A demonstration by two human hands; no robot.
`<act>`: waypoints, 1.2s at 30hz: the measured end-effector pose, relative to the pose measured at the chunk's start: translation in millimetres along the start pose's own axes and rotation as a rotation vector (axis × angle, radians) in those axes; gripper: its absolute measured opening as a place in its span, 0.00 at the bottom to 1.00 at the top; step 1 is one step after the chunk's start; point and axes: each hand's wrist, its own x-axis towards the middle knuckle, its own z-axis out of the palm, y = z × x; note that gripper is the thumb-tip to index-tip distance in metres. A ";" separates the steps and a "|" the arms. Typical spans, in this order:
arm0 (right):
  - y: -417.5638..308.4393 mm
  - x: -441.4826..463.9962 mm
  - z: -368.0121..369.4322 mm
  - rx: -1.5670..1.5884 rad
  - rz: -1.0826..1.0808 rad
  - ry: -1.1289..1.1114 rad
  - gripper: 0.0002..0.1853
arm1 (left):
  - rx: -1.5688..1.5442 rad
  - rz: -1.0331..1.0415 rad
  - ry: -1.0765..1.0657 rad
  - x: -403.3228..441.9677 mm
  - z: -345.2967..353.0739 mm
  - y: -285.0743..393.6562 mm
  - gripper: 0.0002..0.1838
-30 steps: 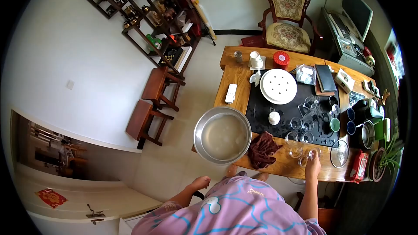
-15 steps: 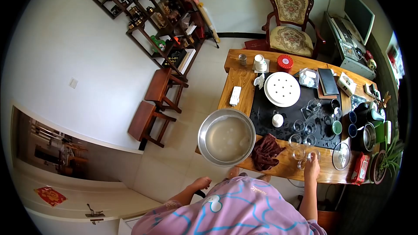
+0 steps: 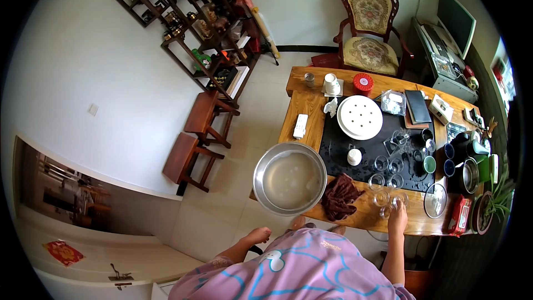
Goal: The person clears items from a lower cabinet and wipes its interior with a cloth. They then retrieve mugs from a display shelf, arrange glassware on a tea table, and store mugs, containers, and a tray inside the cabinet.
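At the table's near edge, my right hand (image 3: 397,218) has its fingers closed on a small clear glass cup (image 3: 401,198). Several more clear glass cups (image 3: 381,198) stand just beside and behind it, some on the wood and some on the black tea mat (image 3: 338,150). My left hand (image 3: 259,235) hangs in front of my body, away from the table, its fingers curled with nothing seen in them. Beyond it, a large steel basin (image 3: 261,203) with cloudy water sits at the table's left corner. A crumpled dark brown cloth (image 3: 340,197) lies between the basin and the cups.
On the mat are a white round plate with holes (image 3: 360,116) and a white cup (image 3: 354,156). A glass lid (image 3: 435,200), a red packet (image 3: 459,215) and a potted plant (image 3: 484,214) stand right. Two wooden stools (image 3: 180,155) are left; a carved chair (image 3: 370,53) stands behind.
My left hand has shifted slightly and its fingers show a little more. My right hand stays at the same glass cup, dipping slightly. The view has tilted a little.
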 end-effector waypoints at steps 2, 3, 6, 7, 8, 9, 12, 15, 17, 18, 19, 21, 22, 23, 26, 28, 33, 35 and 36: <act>-1.4 -1.2 -2.0 -0.017 0.016 -0.008 0.19 | -0.002 0.009 0.005 -1.6 0.2 2.5 0.19; -2.6 -1.5 -3.4 -0.017 0.014 -0.008 0.19 | 0.000 0.017 0.006 -2.5 0.4 4.3 0.19; -7.0 -2.3 -5.7 -0.006 0.072 -0.026 0.20 | 0.025 0.016 -0.013 0.7 0.1 5.3 0.18; -7.7 -2.4 -5.5 -0.010 0.091 -0.017 0.20 | 0.024 0.017 -0.012 0.1 0.5 6.0 0.18; -7.9 -2.4 -5.2 -0.013 0.111 -0.009 0.20 | 0.018 0.018 -0.006 -0.8 1.2 6.3 0.19; -6.5 -1.9 -4.4 -0.014 0.112 -0.009 0.20 | 0.013 0.018 0.000 -1.5 1.7 6.6 0.19; -4.1 -3.3 -6.4 -0.178 -0.017 0.050 0.20 | 0.010 0.001 -0.006 1.8 3.3 2.9 0.20; -10.9 -1.1 -13.3 -0.266 -0.105 0.123 0.18 | 0.019 0.026 -0.003 0.9 5.0 0.7 0.21; -7.6 1.1 -12.5 -0.184 -0.215 0.138 0.13 | 0.029 0.029 -0.010 2.0 5.3 -1.7 0.22; -5.6 1.7 -14.3 -0.113 -0.247 0.103 0.12 | 0.035 0.030 -0.012 2.8 5.2 -2.9 0.22; -1.9 1.9 -14.2 -0.114 -0.240 0.102 0.12 | 0.040 0.028 -0.016 2.9 4.8 -3.5 0.22; 4.6 2.7 -13.1 -0.072 -0.300 0.033 0.13 | 0.052 0.076 -0.023 3.2 4.5 -4.3 0.21; -0.9 2.5 -18.6 -0.050 -0.271 0.007 0.13 | 0.057 0.075 -0.027 2.1 4.5 -3.3 0.21; -3.0 3.3 -19.8 -0.050 -0.265 0.008 0.13 | 0.068 0.075 -0.012 1.6 4.5 -1.9 0.21; -3.1 5.9 -22.1 -0.031 -0.264 -0.002 0.13 | 0.092 0.086 -0.007 0.2 4.3 2.2 0.21; 1.9 6.6 -20.5 -0.069 -0.311 -0.067 0.14 | 0.109 0.095 -0.023 0.4 3.8 4.8 0.22; 3.7 14.0 -13.8 -0.121 -0.240 -0.156 0.16 | 0.108 0.084 -0.009 -1.4 4.7 9.1 0.20; 11.6 15.6 -3.2 -0.150 -0.191 -0.179 0.18 | 0.155 0.214 -0.006 22.0 5.0 -23.6 0.18; 16.6 15.4 2.9 -0.159 -0.219 -0.126 0.17 | 0.185 0.258 0.007 18.2 7.1 -19.2 0.17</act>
